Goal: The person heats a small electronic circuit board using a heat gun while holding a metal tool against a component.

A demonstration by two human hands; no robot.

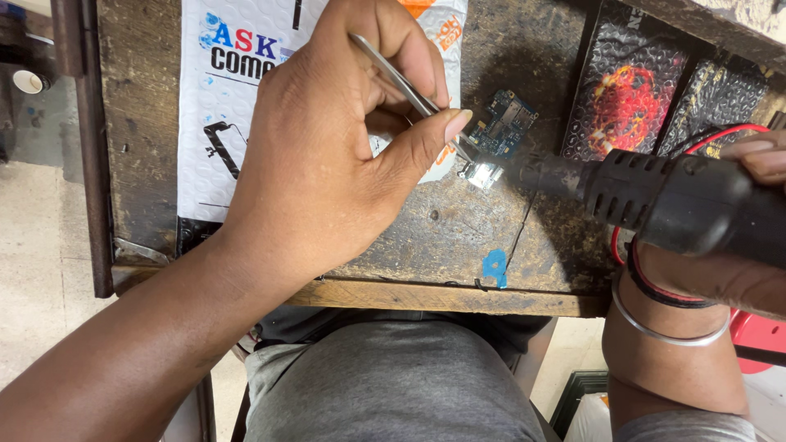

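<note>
Blue circuit board [509,123] lies flat on worn wooden bench [458,229], right of centre, with small shiny metal part [483,173] just below its lower left edge. Steel tweezers [405,82] run diagonally down to that spot, tips at or just beside the metal part; exact contact too small to tell. Left hand [327,147] pinches tweezers, thumb pressed along the shaft, fingers curled closed around it. Black hot-air gun [663,200] comes in from the right, nozzle pointed at metal part, close above it. Right hand [737,221] wraps the gun body, mostly hidden behind it, only fingertips at frame edge and wrist visible; grip closed on gun. Wrist carries red-black thread band [655,286] and thin metal bangle [667,327]. Red and black wires [720,131] loop behind the gun.

White bubble mailer [237,106] under left hand, covers upper left of bench. 2 dark bubble-wrap pouches [626,90] with red-orange print lie upper right, side by side. Blue mark [494,266] near bench front edge. Person's grey trousers [393,376] below bench.
</note>
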